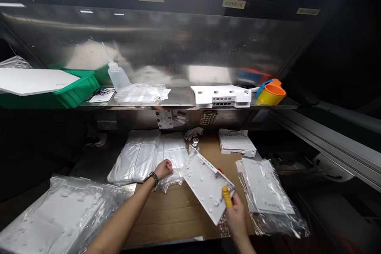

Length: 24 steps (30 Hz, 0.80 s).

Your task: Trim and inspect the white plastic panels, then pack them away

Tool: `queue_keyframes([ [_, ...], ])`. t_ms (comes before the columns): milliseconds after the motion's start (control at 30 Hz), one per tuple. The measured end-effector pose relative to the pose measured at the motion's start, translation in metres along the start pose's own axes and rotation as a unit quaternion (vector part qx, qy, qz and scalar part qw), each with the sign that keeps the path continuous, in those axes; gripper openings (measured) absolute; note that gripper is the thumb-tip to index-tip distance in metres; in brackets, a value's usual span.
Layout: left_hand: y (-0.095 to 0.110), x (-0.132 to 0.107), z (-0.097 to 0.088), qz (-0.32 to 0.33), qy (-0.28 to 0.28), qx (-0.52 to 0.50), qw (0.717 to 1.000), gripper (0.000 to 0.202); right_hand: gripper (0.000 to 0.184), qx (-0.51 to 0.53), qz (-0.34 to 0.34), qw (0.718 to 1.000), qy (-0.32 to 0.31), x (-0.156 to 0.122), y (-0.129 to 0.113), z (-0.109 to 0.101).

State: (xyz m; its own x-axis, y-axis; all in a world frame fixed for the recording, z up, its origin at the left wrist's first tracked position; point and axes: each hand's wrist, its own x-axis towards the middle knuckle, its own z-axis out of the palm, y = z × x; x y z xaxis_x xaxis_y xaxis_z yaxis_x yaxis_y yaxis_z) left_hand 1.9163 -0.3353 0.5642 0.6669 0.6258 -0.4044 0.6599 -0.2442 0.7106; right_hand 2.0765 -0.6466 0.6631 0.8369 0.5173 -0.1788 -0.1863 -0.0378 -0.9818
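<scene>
My right hand (236,212) grips the lower right corner of a white plastic panel (205,186) with small raised bosses. An orange finger cot (226,196) covers its thumb, which lies on the panel's face. The panel is tilted above the cardboard. My left hand (164,169), with a watch and a braided band on the wrist, is closed at a crumpled clear plastic bag (172,180), left of the panel. Its fingertips seem to pinch the film, partly hidden. Behind it lie stacks of clear bags (139,154).
Bagged white panels lie at left (68,210) and right (268,190). Another white part (237,143) sits at the back of the cardboard (166,218), near a glove (194,133). The shelf above holds a green bin (80,87), squeeze bottle (118,75), white housing (222,95) and tape rolls (270,93).
</scene>
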Motion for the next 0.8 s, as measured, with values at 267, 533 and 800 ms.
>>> queue_keyframes([
  [267, 0.017, -0.01, 0.009, 0.057, 0.023, 0.095, 0.994, 0.029, 0.066, -0.044, -0.055, 0.993, -0.097, -0.007, 0.038, 0.064],
  [533, 0.03, -0.013, -0.062, 0.078, 0.134, 0.153, 0.976, 0.033, 0.071, -0.077, -0.034, 0.995, -0.056, -0.01, 0.045, 0.055],
  [800, 0.046, -0.005, -0.074, 0.126, 0.006, 0.146, 0.981, 0.032, 0.076, -0.066, -0.027, 0.996, 0.048, -0.021, 0.039, 0.034],
])
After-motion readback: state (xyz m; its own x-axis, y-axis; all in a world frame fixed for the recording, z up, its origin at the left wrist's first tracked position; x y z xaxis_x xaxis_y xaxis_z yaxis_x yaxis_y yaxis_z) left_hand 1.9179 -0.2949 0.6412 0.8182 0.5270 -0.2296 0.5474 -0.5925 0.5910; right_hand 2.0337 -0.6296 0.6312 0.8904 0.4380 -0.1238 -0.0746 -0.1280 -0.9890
